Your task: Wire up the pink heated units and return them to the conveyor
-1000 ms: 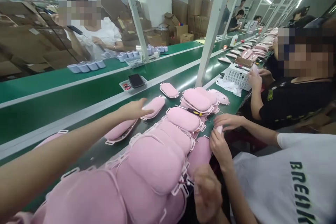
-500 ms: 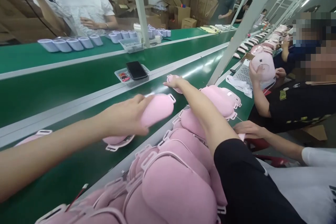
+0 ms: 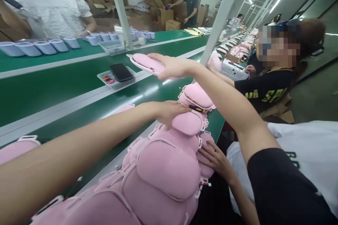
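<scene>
Over the green belt (image 3: 79, 88), right hand (image 3: 171, 67) pinches a pink padded mask (image 3: 148, 64) by its edge; left hand (image 3: 169, 110) rests open on the stacked pads (image 3: 169, 161) (soft, light, squishy; I'd grab the stiffer rim).

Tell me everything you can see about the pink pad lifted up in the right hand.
The pink pad is an elongated oval with a soft, fabric-looking pink top and a thin paler rim along its edge. The right hand holds it by its near end, fingers laid over the top, clear of the green belt. It lies almost flat, tilted slightly, its free end pointing toward the far side. Its underside is hidden.
</scene>
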